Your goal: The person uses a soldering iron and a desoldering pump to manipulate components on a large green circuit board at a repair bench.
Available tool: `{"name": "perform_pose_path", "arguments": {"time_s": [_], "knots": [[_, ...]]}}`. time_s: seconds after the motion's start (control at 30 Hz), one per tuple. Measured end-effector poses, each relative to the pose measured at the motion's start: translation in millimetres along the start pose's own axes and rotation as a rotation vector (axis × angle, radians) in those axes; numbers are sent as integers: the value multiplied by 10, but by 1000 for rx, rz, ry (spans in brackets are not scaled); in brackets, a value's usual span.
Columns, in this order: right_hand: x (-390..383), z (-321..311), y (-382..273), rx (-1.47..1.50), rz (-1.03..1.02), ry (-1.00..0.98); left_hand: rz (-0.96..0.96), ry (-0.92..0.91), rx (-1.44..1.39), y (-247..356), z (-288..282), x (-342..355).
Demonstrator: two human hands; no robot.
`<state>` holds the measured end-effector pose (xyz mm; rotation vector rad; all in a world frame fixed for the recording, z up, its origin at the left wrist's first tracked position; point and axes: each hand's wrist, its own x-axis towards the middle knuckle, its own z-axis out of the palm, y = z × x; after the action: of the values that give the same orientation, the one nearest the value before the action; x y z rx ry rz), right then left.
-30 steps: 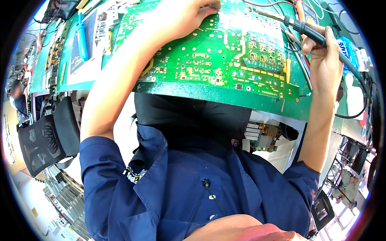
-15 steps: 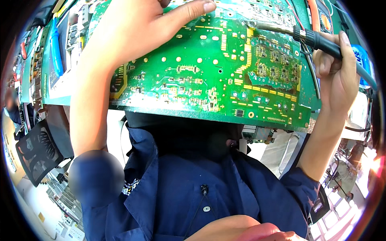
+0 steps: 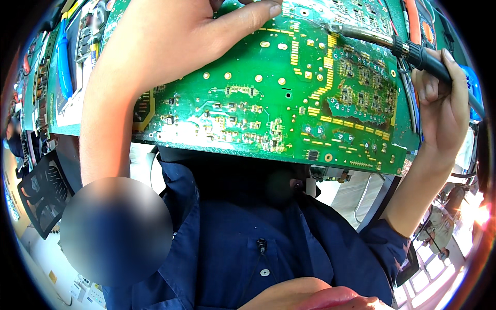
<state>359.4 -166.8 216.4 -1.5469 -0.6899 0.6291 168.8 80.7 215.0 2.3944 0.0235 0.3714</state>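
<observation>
A large green circuit board lies in front of me, with gold pads, small parts and a brownish patch at right. My right hand is closed around the dark handle of a soldering iron. Its metal barrel points left, with the blunt tip at the board's upper right, beside a row of gold pads. Over the board's upper left reaches my left hand, its thumb stretched toward the top edge. The fingertips seem pinched together there; most fingers are cut off by the picture's edge, and whatever they hold is hidden.
Blue-handled tool lies at left, near stacked boards. An orange tool or lead and a blue object are at right. A black mesh chair stands below left. The bench edge runs close to my body.
The board, the right hand and the soldering iron appear slightly farther right and lower in the picture. My left forearm appears farther left. Both hands keep their grip shape.
</observation>
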Motion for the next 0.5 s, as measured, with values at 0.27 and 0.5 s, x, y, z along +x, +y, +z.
{"name": "perform_pose_path", "arguments": {"time_s": [0.27, 0.5], "knots": [[-39, -28, -32, -91, -78, 50, 91, 25, 362, 227, 36, -4], [-26, -39, -49, -26, -69, -42, 155, 87, 183, 124, 31, -26]]}}
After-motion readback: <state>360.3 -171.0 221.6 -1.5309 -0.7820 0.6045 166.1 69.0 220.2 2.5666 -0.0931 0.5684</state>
